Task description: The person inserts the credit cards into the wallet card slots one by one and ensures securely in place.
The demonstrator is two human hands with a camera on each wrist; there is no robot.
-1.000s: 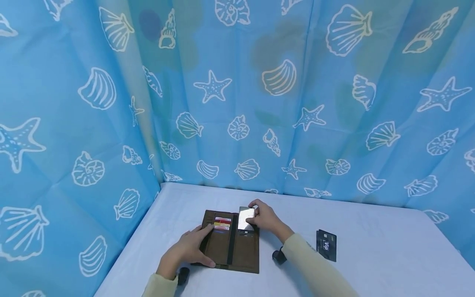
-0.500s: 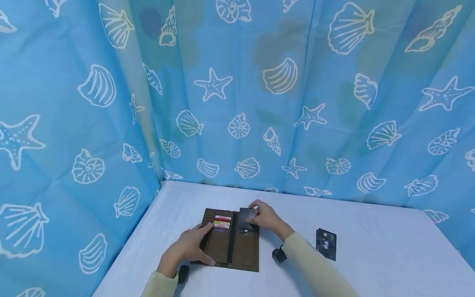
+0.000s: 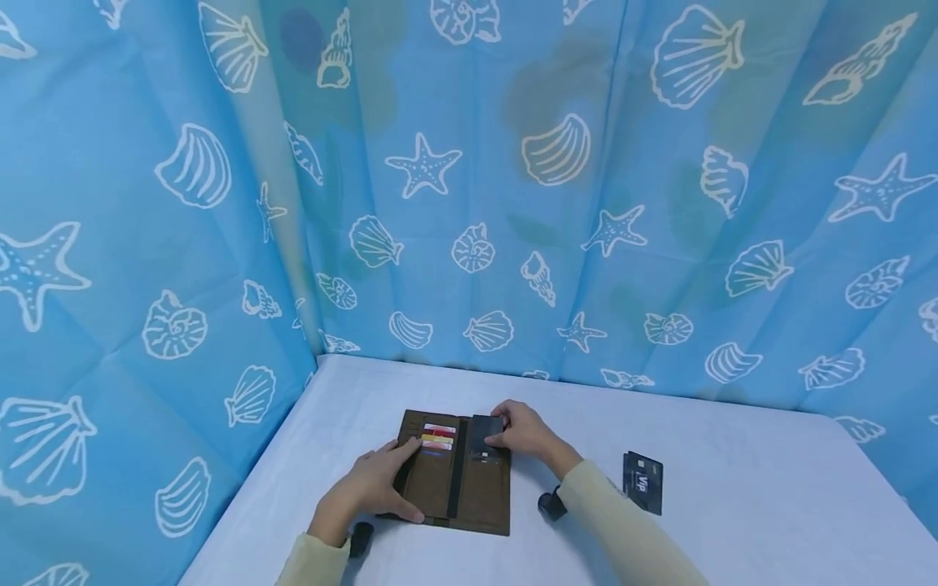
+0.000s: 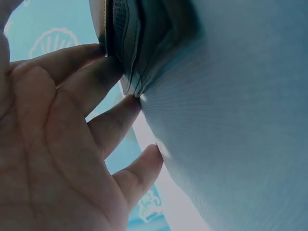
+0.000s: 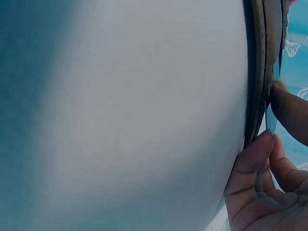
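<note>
An open brown wallet (image 3: pixel 484 505) lies on the white table in the head view, a dark band down its middle. Several colourful cards (image 3: pixel 438 437) show in its left-hand slots. My left hand (image 3: pixel 374 484) rests on the wallet's left side, fingers spread and fairly straight, thumb near the bottom edge. In the left wrist view its fingertips touch the wallet edge (image 4: pixel 129 43) and the table. My right hand (image 3: pixel 529 431) pinches a dark card (image 3: pixel 484 431) by its right edge, thumb on its face. The card's lower part meets the right-hand pocket; how deep it sits cannot be told.
Two overlapping black cards (image 3: pixel 645 482), the upper marked "Vip", lie on the table (image 3: pixel 740 521) to the right of my right forearm. A blue shell-print curtain (image 3: pixel 469 179) hangs behind and to the left. A small black device (image 3: pixel 551 505) is at my right wrist.
The dark card has slid slightly down toward the pocket with my right hand, and the bright glare on its face is gone. My left hand has stayed in place.
</note>
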